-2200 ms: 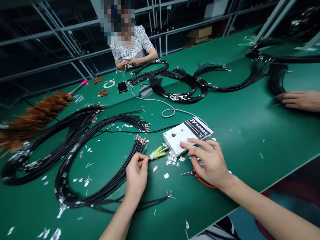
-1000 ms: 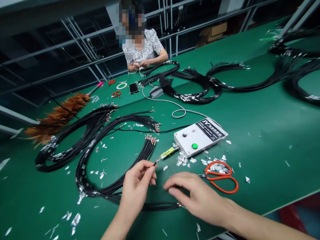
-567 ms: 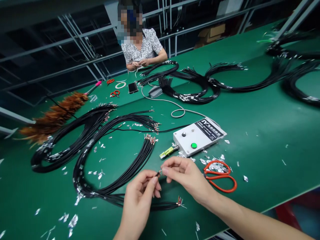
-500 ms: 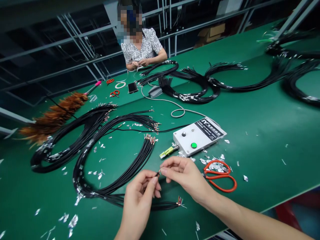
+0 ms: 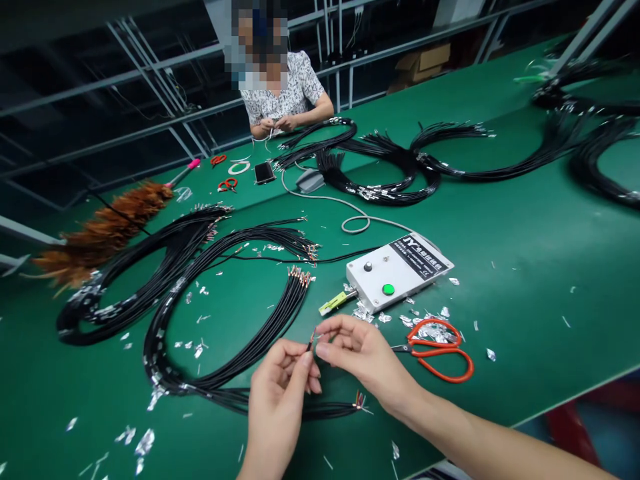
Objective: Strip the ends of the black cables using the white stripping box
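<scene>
Above the near part of the green table, my left hand (image 5: 281,387) pinches a black cable (image 5: 309,347) close to its stripped end. Fine coloured wires stick up from that end, a reddish one among them. My right hand (image 5: 357,353) is beside it, thumb and forefinger closed on a thin pale wire strand of the same cable. Below my hands lie several black cables with fanned coloured wire ends (image 5: 359,403). A large coiled cable bundle (image 5: 165,333) curves round to the left, its stripped ends (image 5: 300,277) just beyond my left hand.
A white control box (image 5: 397,270) with a green button and yellow-green clip (image 5: 334,304) stands ahead. Red-handled scissors (image 5: 440,350) lie to the right among foil scraps. Further off are more cable coils (image 5: 390,190), a feather duster (image 5: 107,227), a phone (image 5: 264,173) and a seated person (image 5: 283,100).
My right fingers have shifted slightly up and left at the cable end. More of the coloured wires show now. The cable stays in my left hand.
</scene>
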`<act>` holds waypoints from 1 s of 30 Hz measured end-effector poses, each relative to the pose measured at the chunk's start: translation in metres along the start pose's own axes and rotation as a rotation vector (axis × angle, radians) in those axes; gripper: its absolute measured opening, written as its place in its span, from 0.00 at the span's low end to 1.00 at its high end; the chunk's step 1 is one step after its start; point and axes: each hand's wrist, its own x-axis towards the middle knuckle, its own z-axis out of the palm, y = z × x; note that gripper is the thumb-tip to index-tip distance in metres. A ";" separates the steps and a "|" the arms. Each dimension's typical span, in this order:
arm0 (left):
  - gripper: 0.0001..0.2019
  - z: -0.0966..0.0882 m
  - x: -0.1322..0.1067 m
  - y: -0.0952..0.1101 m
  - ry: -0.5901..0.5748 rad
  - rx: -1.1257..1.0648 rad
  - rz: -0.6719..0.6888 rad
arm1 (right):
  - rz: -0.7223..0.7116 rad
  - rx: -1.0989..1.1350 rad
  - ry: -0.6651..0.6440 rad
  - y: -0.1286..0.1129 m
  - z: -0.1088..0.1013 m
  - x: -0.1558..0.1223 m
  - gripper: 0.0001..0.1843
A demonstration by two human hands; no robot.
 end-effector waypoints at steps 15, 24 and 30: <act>0.06 0.015 0.003 -0.003 -0.077 0.054 0.178 | -0.033 -0.084 -0.036 -0.002 -0.008 -0.002 0.17; 0.05 0.018 -0.002 -0.015 -0.003 0.141 0.219 | -0.222 -0.578 -0.028 -0.002 -0.017 -0.002 0.05; 0.09 0.014 -0.001 -0.013 -0.071 0.380 0.410 | -0.383 -0.948 -0.016 -0.013 -0.025 -0.008 0.08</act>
